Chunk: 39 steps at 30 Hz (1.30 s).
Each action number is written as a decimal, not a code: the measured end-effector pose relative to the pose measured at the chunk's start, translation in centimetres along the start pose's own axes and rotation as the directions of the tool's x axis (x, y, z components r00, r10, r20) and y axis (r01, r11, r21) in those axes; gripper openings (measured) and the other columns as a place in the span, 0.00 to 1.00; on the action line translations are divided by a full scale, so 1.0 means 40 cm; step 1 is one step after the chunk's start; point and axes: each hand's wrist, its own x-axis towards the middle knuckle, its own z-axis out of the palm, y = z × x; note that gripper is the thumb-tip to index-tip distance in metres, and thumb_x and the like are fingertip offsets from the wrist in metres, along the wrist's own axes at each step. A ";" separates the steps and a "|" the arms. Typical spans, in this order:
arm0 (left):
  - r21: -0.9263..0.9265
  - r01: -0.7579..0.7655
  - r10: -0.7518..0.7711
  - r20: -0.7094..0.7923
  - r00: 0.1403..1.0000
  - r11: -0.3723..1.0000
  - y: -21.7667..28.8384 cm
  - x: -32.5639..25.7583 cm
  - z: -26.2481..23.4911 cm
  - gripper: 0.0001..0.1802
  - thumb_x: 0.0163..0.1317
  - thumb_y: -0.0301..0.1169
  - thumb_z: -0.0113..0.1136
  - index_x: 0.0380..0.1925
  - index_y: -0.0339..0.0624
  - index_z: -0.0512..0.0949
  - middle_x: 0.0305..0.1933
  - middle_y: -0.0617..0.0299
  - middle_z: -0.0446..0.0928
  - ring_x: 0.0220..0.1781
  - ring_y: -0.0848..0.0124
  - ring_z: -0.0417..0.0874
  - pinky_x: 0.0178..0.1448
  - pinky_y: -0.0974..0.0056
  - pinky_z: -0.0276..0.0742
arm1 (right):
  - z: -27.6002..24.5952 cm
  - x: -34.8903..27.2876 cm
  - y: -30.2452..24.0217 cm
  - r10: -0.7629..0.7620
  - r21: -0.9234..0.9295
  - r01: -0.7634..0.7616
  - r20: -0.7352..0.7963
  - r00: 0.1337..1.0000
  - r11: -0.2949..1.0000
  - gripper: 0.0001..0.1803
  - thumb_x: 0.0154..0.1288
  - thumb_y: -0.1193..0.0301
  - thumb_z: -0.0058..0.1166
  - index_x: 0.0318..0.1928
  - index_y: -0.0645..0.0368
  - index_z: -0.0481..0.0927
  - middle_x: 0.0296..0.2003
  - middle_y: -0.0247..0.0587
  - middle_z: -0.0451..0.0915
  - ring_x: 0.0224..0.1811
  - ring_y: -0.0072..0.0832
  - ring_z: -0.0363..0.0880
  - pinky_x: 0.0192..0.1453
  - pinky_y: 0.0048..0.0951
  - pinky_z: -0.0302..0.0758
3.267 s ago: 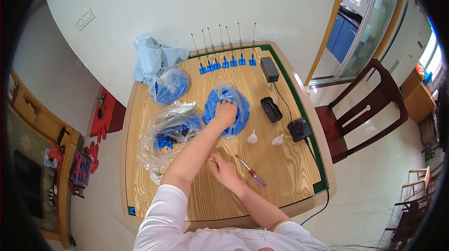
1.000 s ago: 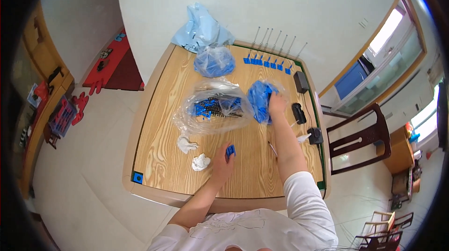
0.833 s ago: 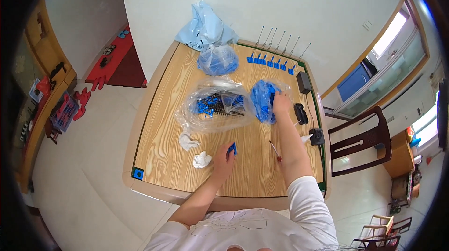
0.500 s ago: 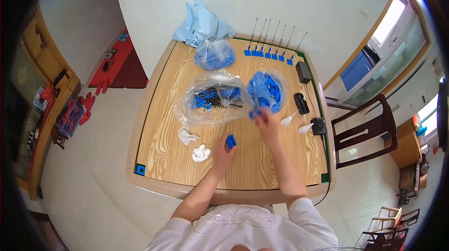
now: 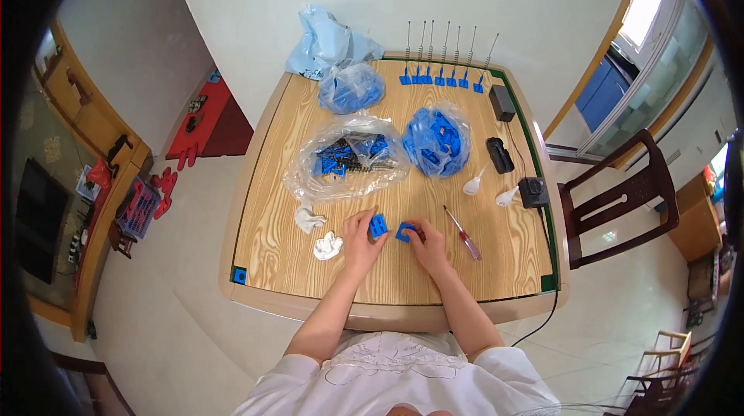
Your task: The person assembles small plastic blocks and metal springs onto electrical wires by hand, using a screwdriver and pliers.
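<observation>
Near the table's front half, my left hand [image 5: 359, 239] grips a small blue plastic block [image 5: 377, 226] with slots in its face. Just to the right, my right hand [image 5: 425, 243] pinches a second blue plastic piece [image 5: 404, 231] between thumb and fingers. A small gap separates the two parts. Right of that hand lies a screwdriver [image 5: 466, 239] with a clear reddish handle. Ahead of my hands are an open clear bag [image 5: 298, 179] of blue parts and dark springs, and another clear bag [image 5: 438, 141] full of blue pieces.
Several blue bases with upright spring rods [image 5: 440, 79] line the far edge. A closed bag [image 5: 351, 90] and a light blue bag [image 5: 325, 44] stand at the back left. White crumpled pieces [image 5: 328, 245] lie left; black boxes [image 5: 533, 193] and white bulb-shaped droppers [image 5: 473, 183] lie right.
My right hand has come back from the right-hand bag with a blue piece, toward my left hand. The screwdriver now shows where my forearm was. The view has shifted slightly.
</observation>
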 end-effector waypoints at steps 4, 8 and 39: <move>-0.027 -0.085 0.081 -0.131 0.988 0.996 -0.015 -0.014 -0.006 0.19 0.45 0.25 0.66 0.42 0.42 0.77 0.39 0.57 0.74 0.45 0.57 0.71 0.50 0.58 0.68 | -0.001 0.000 0.009 -0.058 -0.042 0.058 -0.004 0.998 0.997 0.10 0.63 0.79 0.49 0.45 0.64 0.75 0.32 0.38 0.80 0.34 0.18 0.77 0.38 0.20 0.74; -0.037 -0.158 0.152 -0.133 0.979 0.987 0.018 -0.042 0.003 0.10 0.51 0.23 0.61 0.36 0.40 0.79 0.30 0.59 0.76 0.37 0.58 0.75 0.42 0.60 0.71 | -0.006 -0.013 0.004 0.074 0.176 -0.080 0.045 0.996 0.981 0.10 0.64 0.80 0.47 0.45 0.63 0.75 0.34 0.35 0.79 0.37 0.19 0.76 0.41 0.20 0.73; -0.691 0.638 -0.299 0.564 0.770 0.340 0.017 -0.099 0.031 0.05 0.62 0.28 0.56 0.31 0.38 0.77 0.27 0.63 0.79 0.25 0.79 0.76 0.29 0.75 0.70 | -0.033 -0.059 -0.042 0.208 0.192 -0.247 0.201 0.957 0.950 0.12 0.64 0.80 0.48 0.48 0.63 0.74 0.38 0.35 0.78 0.41 0.19 0.75 0.47 0.20 0.73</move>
